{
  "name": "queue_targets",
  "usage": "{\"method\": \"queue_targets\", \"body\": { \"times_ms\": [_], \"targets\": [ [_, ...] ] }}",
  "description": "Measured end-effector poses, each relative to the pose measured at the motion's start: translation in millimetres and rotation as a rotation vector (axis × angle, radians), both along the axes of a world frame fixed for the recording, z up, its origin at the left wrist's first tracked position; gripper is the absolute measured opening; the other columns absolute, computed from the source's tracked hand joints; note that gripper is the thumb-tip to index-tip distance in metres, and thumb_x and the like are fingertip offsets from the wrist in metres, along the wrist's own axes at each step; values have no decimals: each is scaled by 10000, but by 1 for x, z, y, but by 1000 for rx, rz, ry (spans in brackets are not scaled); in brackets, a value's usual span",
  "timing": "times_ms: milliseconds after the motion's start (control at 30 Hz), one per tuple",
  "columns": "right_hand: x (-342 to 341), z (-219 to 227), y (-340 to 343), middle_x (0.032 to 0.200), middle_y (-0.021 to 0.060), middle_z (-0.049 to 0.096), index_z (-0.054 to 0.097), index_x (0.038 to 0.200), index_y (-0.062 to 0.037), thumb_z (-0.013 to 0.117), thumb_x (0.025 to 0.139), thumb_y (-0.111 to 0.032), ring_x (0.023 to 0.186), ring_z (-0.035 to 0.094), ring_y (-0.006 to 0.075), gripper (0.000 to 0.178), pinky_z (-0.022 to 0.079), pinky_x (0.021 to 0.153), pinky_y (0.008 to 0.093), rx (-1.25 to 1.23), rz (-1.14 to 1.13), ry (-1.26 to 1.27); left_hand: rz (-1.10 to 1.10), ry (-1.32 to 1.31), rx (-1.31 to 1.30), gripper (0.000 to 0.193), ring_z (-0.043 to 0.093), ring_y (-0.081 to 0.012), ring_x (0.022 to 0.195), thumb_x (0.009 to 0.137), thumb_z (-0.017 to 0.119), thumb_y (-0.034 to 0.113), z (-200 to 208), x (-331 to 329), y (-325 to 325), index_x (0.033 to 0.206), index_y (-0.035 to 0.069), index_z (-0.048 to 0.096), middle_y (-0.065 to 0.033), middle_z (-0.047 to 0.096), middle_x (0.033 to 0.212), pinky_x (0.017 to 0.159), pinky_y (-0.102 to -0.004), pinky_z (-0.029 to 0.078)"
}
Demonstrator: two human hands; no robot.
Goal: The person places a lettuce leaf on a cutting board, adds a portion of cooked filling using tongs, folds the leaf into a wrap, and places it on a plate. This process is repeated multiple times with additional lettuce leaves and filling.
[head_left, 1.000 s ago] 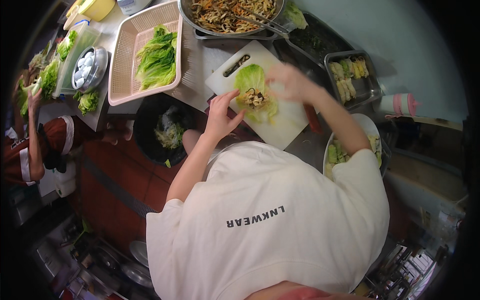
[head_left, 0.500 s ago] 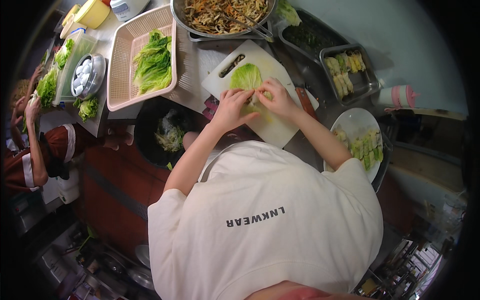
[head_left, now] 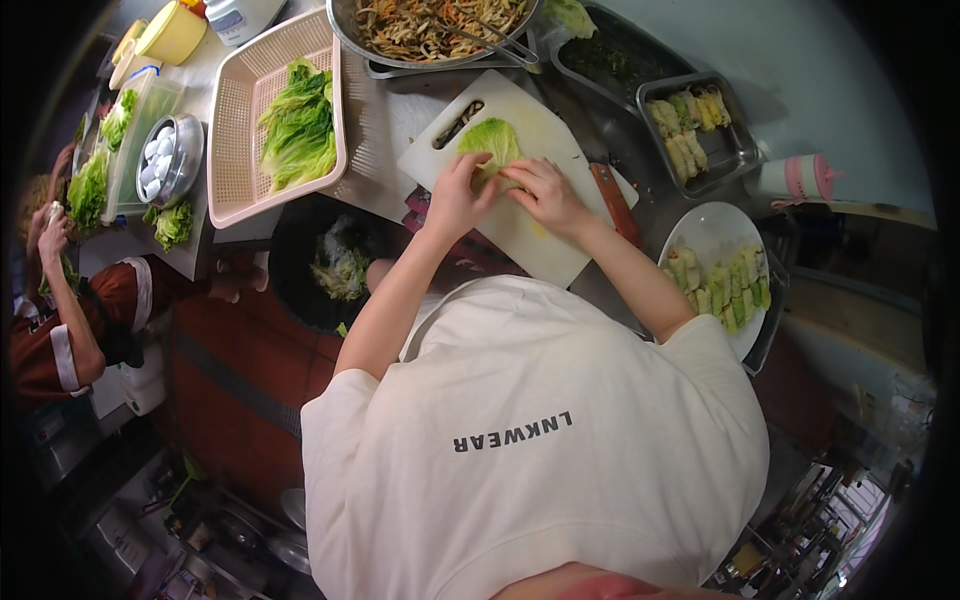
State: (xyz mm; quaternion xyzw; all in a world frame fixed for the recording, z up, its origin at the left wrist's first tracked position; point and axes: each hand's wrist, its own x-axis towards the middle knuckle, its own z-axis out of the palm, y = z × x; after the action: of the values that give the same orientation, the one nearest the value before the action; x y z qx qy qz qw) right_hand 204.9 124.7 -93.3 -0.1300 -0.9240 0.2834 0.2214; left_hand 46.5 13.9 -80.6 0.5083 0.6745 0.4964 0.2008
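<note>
On a white cutting board (head_left: 560, 228) lies a green cabbage leaf (head_left: 491, 138), its far end flat and frilled. Both hands work at its near end. My left hand (head_left: 462, 200) pinches the left side of the leaf with bent fingers and thumb. From the right, my right hand (head_left: 546, 194) curls its fingers over the same near end, hiding most of what is under them. A knife (head_left: 613, 203) with a brown handle rests on the board's right edge, beside my right forearm.
A steel bowl of shredded vegetable mix (head_left: 440, 25) stands behind the board. Left are a pink basket of leaves (head_left: 222, 150) and a black bin with scraps (head_left: 295, 285). Right are a steel tray (head_left: 735, 160) and white plate (head_left: 705, 235), both holding rolls. A co-worker (head_left: 60, 320) handles greens far left.
My fingers have shifted slightly away from my body along the leaf, and my fingertips have drawn a little apart. The whole view has shifted slightly.
</note>
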Motion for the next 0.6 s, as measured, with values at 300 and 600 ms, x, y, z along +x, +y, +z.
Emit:
{"method": "queue_targets", "body": {
  "times_ms": [300, 600],
  "targets": [
    [-9, -1, 10, 1123, 57, 570, 649, 1079, -111, 665, 813, -201, 1022, 546, 234, 281, 391, 859, 369, 47, -85, 20, -73, 389, 16, 212, 546, -253, 897, 764, 702, 185, -16, -9, 0, 948, 81, 691, -81, 639, 929, 828, -372, 376],
    [-11, 0, 3, 1095, 55, 631, 664, 1102, -95, 657, 821, -144, 1117, 532, 233, 286, 370, 952, 357, -31, -85, 1, 175, 422, 130, 201, 521, -236, 946, 759, 708, 226, -20, -3, 7, 918, 103, 715, -37, 626, 923, 834, -399, 360]
  ]
}}
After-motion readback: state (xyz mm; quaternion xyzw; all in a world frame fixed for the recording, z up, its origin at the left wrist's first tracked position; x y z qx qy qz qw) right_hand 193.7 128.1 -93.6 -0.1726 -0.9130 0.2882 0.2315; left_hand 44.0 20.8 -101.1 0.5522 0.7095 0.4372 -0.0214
